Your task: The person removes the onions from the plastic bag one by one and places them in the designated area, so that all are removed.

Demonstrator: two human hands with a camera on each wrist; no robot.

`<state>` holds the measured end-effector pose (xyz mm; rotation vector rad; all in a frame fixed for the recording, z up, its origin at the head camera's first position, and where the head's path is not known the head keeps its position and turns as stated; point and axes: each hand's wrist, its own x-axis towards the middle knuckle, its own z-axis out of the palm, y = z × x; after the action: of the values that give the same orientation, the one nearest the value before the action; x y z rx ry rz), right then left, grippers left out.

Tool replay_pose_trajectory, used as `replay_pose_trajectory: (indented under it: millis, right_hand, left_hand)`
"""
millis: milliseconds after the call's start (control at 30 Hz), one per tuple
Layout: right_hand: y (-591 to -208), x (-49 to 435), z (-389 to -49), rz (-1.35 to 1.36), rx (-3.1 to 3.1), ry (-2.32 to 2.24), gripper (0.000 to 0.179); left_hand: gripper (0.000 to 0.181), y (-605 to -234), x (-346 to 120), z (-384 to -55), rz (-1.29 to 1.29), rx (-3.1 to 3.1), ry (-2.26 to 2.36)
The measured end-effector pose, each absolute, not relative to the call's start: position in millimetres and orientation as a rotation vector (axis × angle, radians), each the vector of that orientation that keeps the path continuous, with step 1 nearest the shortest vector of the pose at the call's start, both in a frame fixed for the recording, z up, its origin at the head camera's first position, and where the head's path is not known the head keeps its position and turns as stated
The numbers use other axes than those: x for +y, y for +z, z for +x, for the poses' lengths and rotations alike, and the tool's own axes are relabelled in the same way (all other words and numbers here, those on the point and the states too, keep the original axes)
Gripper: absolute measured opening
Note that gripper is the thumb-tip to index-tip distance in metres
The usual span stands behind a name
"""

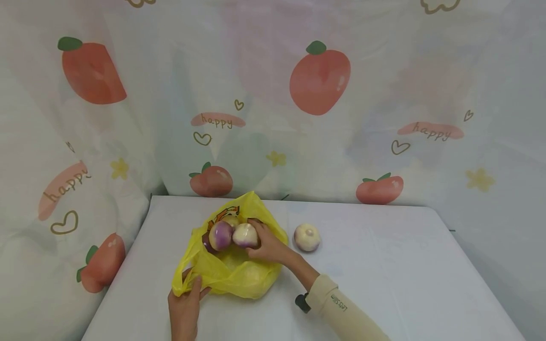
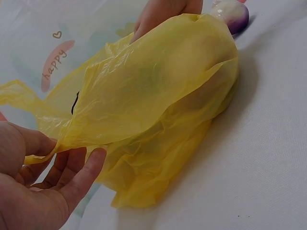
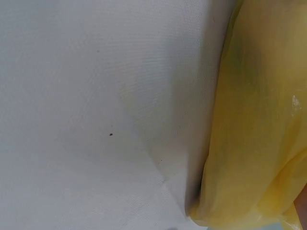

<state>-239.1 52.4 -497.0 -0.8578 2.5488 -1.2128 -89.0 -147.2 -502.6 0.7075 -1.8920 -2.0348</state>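
Note:
A yellow plastic bag [image 1: 251, 279] lies on the table with its mouth spread open. Several purple-and-white turnips are inside, among them a turnip [image 1: 221, 236] at the left of the opening. My right hand [image 1: 270, 245] reaches in from the right and grips a pale turnip [image 1: 245, 235] beside it. At the near left rim, my left hand [image 1: 186, 300] pinches the bag's edge between thumb and fingers; the left wrist view shows this hand [image 2: 43, 177] holding the thin plastic. The right wrist view has only the bag's side [image 3: 259, 120]; the right fingers are hidden there.
One loose turnip [image 1: 307, 237] rests on the white table [image 1: 384, 270], just right of the bag. Behind and to the left hangs a pale curtain [image 1: 264, 71] printed with fruit and hearts.

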Motion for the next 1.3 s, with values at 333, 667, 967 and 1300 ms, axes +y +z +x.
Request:
replay_pose_trajectory:
  millis: [333,667,967,1300]
  right_hand:
    - [-503,54,-241,-0.866,2.573,-1.259,0.077]
    - [-502,56,-240,-0.89,2.575,-1.264,0.076]
    - [-501,56,-239,-0.926,2.597,-1.269,0.074]
    - [-505,55,-243,-0.961,2.636,-1.283,0.072]
  left_hand:
    - [0.048,-586,-167,-112,0.745,-1.895,-1.944]
    - [0.044,-591,-169,-112,0.738,-1.865,-1.951]
    - [0.046,-589,-169,-110,0.716,-1.856,-1.971]
    - [0.042,-597,-170,-114,0.801,-1.892,-1.906]
